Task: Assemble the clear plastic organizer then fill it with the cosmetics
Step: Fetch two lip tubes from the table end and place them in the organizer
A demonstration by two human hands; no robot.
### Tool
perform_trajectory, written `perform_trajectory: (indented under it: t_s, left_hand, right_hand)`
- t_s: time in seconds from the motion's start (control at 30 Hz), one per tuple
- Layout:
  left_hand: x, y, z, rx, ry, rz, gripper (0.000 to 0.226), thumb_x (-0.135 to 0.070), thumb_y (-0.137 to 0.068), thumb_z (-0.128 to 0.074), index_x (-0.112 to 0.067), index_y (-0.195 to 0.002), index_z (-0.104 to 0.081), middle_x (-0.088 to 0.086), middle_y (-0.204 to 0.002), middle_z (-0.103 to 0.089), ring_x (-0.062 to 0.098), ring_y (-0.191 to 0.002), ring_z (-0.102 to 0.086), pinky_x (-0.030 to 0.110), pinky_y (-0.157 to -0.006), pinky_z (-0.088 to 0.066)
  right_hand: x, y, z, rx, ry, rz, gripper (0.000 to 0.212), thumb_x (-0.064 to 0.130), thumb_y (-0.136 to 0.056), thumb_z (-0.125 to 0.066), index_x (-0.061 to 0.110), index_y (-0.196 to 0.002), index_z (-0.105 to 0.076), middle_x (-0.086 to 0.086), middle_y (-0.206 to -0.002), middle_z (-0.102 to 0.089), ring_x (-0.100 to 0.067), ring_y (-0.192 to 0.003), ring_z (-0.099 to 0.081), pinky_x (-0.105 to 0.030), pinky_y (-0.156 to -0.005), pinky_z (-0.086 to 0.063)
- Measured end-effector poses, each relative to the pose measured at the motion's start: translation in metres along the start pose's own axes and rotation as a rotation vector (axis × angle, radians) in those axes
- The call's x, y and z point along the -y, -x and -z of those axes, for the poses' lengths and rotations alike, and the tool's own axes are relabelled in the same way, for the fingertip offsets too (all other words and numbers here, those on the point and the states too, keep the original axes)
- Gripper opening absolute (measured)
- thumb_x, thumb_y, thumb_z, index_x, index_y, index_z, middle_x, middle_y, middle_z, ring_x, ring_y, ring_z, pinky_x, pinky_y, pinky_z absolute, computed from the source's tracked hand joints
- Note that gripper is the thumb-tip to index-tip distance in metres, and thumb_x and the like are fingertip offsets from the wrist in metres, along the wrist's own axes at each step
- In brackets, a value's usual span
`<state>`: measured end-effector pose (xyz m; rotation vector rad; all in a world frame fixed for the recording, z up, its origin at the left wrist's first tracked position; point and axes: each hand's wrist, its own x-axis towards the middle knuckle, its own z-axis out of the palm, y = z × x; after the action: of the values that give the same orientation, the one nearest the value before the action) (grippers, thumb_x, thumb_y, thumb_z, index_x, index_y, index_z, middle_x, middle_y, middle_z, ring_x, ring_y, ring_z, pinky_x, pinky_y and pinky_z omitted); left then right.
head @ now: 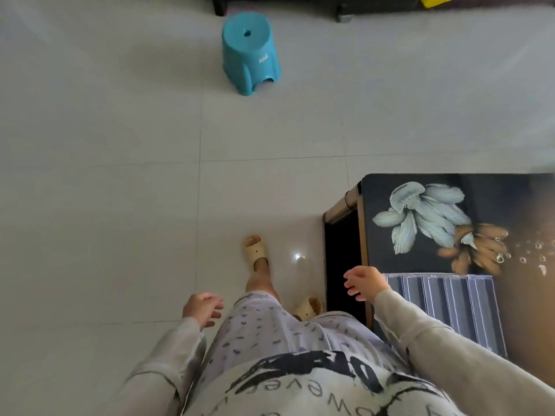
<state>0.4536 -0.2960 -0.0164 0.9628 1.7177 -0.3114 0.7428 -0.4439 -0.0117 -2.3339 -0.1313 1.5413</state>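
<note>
We log a dark flower-printed table (495, 199). Well beyond its left edge, a blue plastic stool (249, 52) stands upright on pale floor tiles (120, 205); farther still, dark furniture (375, 4).

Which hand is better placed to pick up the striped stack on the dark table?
The right hand: it is open and empty, close to the striped stack at the table edge. The left hand, also empty, is across the body, over the floor.
</note>
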Motion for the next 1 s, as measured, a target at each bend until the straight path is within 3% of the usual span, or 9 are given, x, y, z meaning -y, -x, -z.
perform_trajectory:
  t_s: [0.13, 0.23, 0.37, 0.47, 0.63, 0.77, 0.9, 1.0]
  left_hand:
    - [-0.066, -0.015, 0.025, 0.043, 0.02, -0.051, 0.009, -0.009, -0.09, -0.051, -0.007, -0.089, -0.06, 0.009, -0.074, -0.061, 0.016, -0.056, -0.051, 0.021, -0.05, -0.041]
    - [-0.122, -0.025, 0.046, 0.095, -0.038, -0.124, 0.019, -0.009, -0.09, -0.051, -0.014, -0.072, -0.058, 0.001, -0.067, -0.058, 0.012, -0.052, -0.048, 0.012, -0.037, -0.037]
    - [-0.198, -0.041, 0.072, 0.115, -0.155, -0.21, 0.026, -0.01, -0.089, -0.05, -0.019, -0.065, -0.055, -0.001, -0.066, -0.057, 0.006, -0.044, -0.05, 0.012, -0.036, -0.034]
    - [-0.248, -0.054, 0.085, 0.098, -0.204, -0.256, 0.027, -0.01, -0.089, -0.049, -0.019, -0.064, -0.054, -0.003, -0.065, -0.057, -0.003, -0.031, -0.048, 0.01, -0.034, -0.035]
    - [-0.301, -0.08, 0.084, 0.131, -0.22, -0.245, 0.026, -0.009, -0.09, -0.049, -0.018, -0.066, -0.054, -0.001, -0.068, -0.057, 0.012, -0.053, -0.049, 0.021, -0.049, -0.037]
    - [-0.326, -0.103, 0.073, 0.158, -0.269, -0.19, 0.023, -0.009, -0.09, -0.049, -0.016, -0.069, -0.055, 0.0, -0.069, -0.058, 0.014, -0.054, -0.05, 0.022, -0.051, -0.037]
    - [-0.356, -0.122, 0.062, 0.128, -0.299, -0.121, 0.025, -0.007, -0.09, -0.049, -0.014, -0.067, -0.055, 0.004, -0.069, -0.057, 0.017, -0.055, -0.05, 0.023, -0.052, -0.037]
    - [-0.385, -0.129, 0.054, 0.104, -0.299, -0.09, 0.023, -0.004, -0.089, -0.051, -0.01, -0.068, -0.057, 0.012, -0.077, -0.059, 0.021, -0.057, -0.052, 0.024, -0.056, -0.04]
  right_hand:
    - [0.012, -0.013, -0.003, -0.057, -0.062, -0.125, 0.016, 0.0, -0.09, -0.043, 0.006, -0.085, -0.058, -0.008, -0.069, -0.058, -0.018, -0.051, -0.047, -0.023, -0.048, -0.035]
    - [0.019, -0.018, -0.005, -0.14, -0.133, -0.223, 0.017, -0.005, -0.089, -0.043, -0.001, -0.086, -0.06, -0.01, -0.061, -0.056, -0.022, -0.05, -0.046, -0.023, -0.05, -0.034]
    - [0.038, -0.02, -0.009, -0.169, -0.151, -0.284, 0.019, -0.008, -0.088, -0.045, -0.012, -0.094, -0.063, -0.011, -0.057, -0.055, -0.023, -0.05, -0.047, -0.026, -0.054, -0.041]
    - [0.065, -0.019, -0.008, -0.17, -0.129, -0.29, 0.017, -0.001, -0.087, -0.052, -0.007, -0.092, -0.067, -0.004, -0.056, -0.056, -0.019, -0.048, -0.049, -0.012, -0.039, -0.041]
    - [0.115, -0.043, 0.002, -0.164, -0.232, -0.296, 0.013, 0.001, -0.088, -0.05, 0.001, -0.083, -0.063, -0.008, -0.061, -0.057, -0.021, -0.053, -0.048, -0.025, -0.05, -0.04]
    - [0.16, -0.079, 0.027, -0.161, -0.284, -0.259, 0.016, 0.003, -0.089, -0.046, 0.007, -0.078, -0.057, -0.005, -0.06, -0.056, -0.018, -0.051, -0.047, -0.023, -0.048, -0.038]
    - [0.203, -0.117, 0.07, -0.171, -0.293, -0.219, 0.016, 0.005, -0.09, -0.044, 0.01, -0.085, -0.058, -0.002, -0.061, -0.056, -0.015, -0.051, -0.05, -0.02, -0.043, -0.04]
    - [0.23, -0.134, 0.104, -0.216, -0.304, -0.197, 0.018, 0.005, -0.088, -0.044, 0.013, -0.086, -0.06, -0.004, -0.06, -0.056, -0.022, -0.057, -0.053, -0.015, -0.037, -0.04]
